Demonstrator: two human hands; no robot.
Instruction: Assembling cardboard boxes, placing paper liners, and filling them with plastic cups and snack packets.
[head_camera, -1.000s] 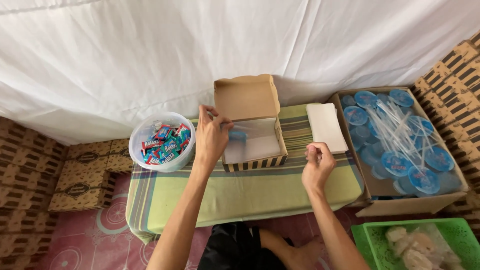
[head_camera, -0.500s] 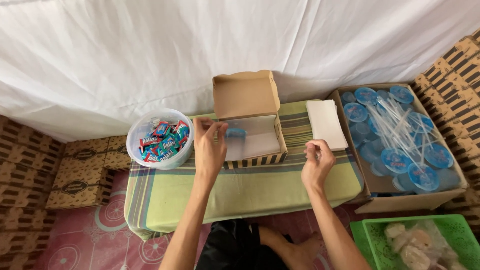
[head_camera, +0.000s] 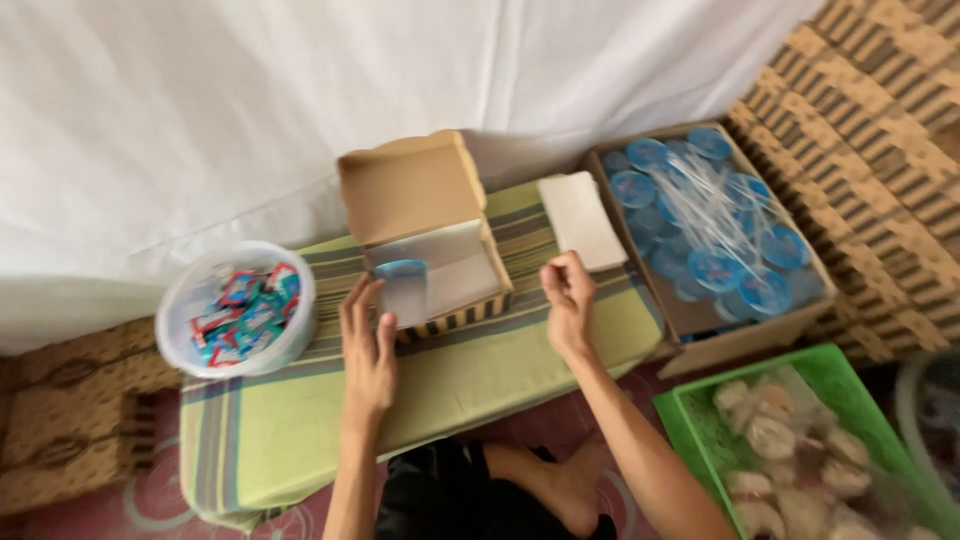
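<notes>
— cup (head_camera: 402, 290), blue-lidded, sat inside the open cardboard box (head_camera: 425, 235); left hand (head_camera: 368, 345) gripped it.
— right hand (head_camera: 568, 300)?
— loosely curled, maybe pinching something; couldn't tell. bowl (head_camera: 238, 310) held sachets.

low table (head_camera: 300, 440) here has a green-yellow striped cloth draped over it. sitting on it: a white bowl (head_camera: 238, 310) of small colourful packets at the left end, an open striped cardboard box (head_camera: 430, 240) in the middle with its lid flipped up, and a white stack of napkins (head_camera: 580, 220) off to the right. down on the floor, a cardboard box of blue-lidded cups (head_camera: 710, 235) and a green basket (head_camera: 790, 440).
</notes>
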